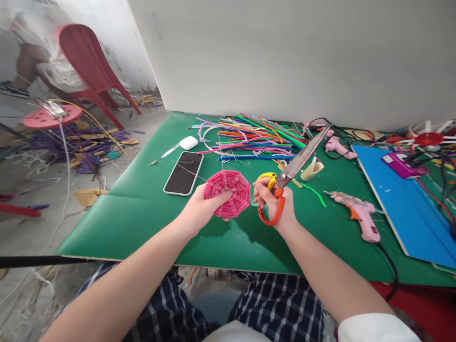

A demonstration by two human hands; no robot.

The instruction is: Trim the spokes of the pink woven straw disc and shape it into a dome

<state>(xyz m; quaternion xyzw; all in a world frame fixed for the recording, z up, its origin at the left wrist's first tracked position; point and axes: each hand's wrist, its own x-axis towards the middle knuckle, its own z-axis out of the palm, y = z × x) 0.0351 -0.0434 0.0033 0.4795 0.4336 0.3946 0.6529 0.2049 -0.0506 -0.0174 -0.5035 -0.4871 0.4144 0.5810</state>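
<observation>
My left hand (204,209) grips a pink woven disc (230,191) by its lower left edge, holding it above the green mat (142,218). My right hand (272,205) is closed through the orange and yellow handles of a pair of scissors (295,166), whose closed blades point up and to the right, away from the disc. The two hands sit close together over the middle of the mat.
A phone (184,173) and a white earbud case (188,142) lie left of centre. A heap of coloured strips (252,135) covers the back. Two pink glue guns (358,213) (338,146) and a blue board (409,209) lie right. A red chair (89,61) stands far left.
</observation>
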